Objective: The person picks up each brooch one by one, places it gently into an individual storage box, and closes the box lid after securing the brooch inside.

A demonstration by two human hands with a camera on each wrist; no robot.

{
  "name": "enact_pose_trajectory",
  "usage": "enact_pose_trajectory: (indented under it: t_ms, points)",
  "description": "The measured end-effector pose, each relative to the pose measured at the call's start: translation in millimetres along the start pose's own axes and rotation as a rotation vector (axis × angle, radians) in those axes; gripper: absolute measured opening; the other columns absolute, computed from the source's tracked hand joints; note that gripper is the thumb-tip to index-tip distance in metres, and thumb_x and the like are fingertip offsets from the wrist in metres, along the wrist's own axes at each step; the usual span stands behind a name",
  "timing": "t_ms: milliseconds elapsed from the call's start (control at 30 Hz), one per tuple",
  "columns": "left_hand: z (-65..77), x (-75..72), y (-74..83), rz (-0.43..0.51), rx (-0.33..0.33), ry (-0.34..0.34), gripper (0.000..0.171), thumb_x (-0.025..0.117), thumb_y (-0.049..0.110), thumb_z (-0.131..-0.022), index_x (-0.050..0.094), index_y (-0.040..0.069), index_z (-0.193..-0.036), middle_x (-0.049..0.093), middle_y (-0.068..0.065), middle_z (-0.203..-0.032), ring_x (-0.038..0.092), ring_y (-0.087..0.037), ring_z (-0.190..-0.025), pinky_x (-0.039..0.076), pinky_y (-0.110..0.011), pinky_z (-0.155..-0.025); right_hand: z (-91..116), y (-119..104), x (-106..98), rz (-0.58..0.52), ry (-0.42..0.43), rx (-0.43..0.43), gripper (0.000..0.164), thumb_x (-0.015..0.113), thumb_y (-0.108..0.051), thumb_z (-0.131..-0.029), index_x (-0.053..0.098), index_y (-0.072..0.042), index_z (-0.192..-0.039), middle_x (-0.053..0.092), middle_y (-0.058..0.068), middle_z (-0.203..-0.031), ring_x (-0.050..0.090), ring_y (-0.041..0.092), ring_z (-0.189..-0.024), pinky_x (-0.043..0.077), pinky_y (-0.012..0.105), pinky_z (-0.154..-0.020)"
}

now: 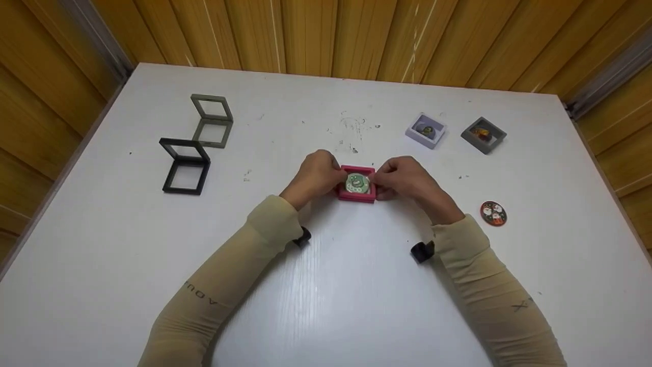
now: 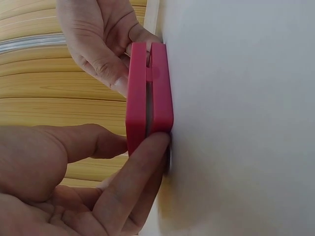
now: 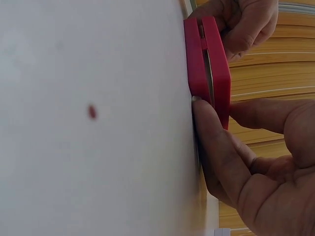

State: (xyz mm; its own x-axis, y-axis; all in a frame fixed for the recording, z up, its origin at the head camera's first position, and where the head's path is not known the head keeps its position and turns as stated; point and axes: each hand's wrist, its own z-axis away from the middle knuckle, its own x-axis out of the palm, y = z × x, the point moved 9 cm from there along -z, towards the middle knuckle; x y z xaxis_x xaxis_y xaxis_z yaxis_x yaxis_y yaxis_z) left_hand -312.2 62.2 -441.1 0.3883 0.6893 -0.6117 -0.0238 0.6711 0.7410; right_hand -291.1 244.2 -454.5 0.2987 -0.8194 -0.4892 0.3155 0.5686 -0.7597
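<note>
Both hands hold a pinkish-red square display case (image 1: 357, 198) at the middle of the table. Behind its window shows a pale green round badge (image 1: 357, 183) with a cartoon figure. The left hand (image 1: 318, 176) pinches the left side, and the right hand (image 1: 407, 176) pinches the right side. From the left wrist, the red case (image 2: 137, 103) appears edge-on, its two halves nearly together with a narrow gap at the hinge side. In the right wrist view, the thumb presses the upper half of the case (image 3: 221, 73) while fingers lie along its lower edge.
At the left, a black case (image 1: 186, 192) and an olive case (image 1: 210, 143) stand hinged open. A lavender case (image 1: 420, 139) and a dark grey case (image 1: 479, 144), each with something inside, lie at the back right. A round badge (image 1: 493, 213) lies to the right.
</note>
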Motion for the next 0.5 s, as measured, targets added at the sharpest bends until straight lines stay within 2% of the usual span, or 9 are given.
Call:
enact_pose_trajectory:
  t_ms: [300, 367, 500]
  points:
    - [-0.1, 0.3, -0.4, 0.010, 0.001, 0.002, 0.016, 0.072, 0.012, -0.099, 0.073, -0.002, -0.091, 0.064, -0.006, -0.082, 0.056, -0.015, -0.069, 0.045, -0.024, -0.059, 0.5, -0.5, -0.3, 0.021, 0.007, 0.004, 0.026, 0.074, -0.021, -0.102, 0.067, 0.003, -0.112, 0.068, 0.018, -0.111, 0.071, 0.016, -0.082, 0.060, 0.024, -0.072]
    - [-0.1, 0.2, -0.6, 0.018, 0.000, 0.005, 0.016, 0.072, 0.012, -0.099, 0.070, 0.001, -0.088, 0.063, -0.005, -0.082, 0.056, -0.015, -0.069, 0.045, -0.024, -0.059, 0.4, -0.4, -0.3, 0.019, 0.007, 0.004, 0.025, 0.074, -0.020, -0.102, 0.067, 0.002, -0.112, 0.068, 0.018, -0.111, 0.070, 0.015, -0.081, 0.060, 0.024, -0.072]
    - [0.0, -0.1, -0.4, 0.008, 0.006, 0.006, 0.026, 0.072, 0.010, -0.098, 0.063, 0.006, -0.074, 0.057, -0.002, -0.071, 0.051, -0.013, -0.063, 0.041, -0.024, -0.055, -0.1, 0.2, 0.5, -0.012, 0.002, 0.010, 0.024, 0.074, -0.018, -0.101, 0.066, 0.003, -0.110, 0.068, 0.017, -0.109, 0.071, 0.014, -0.079, 0.060, 0.024, -0.073]
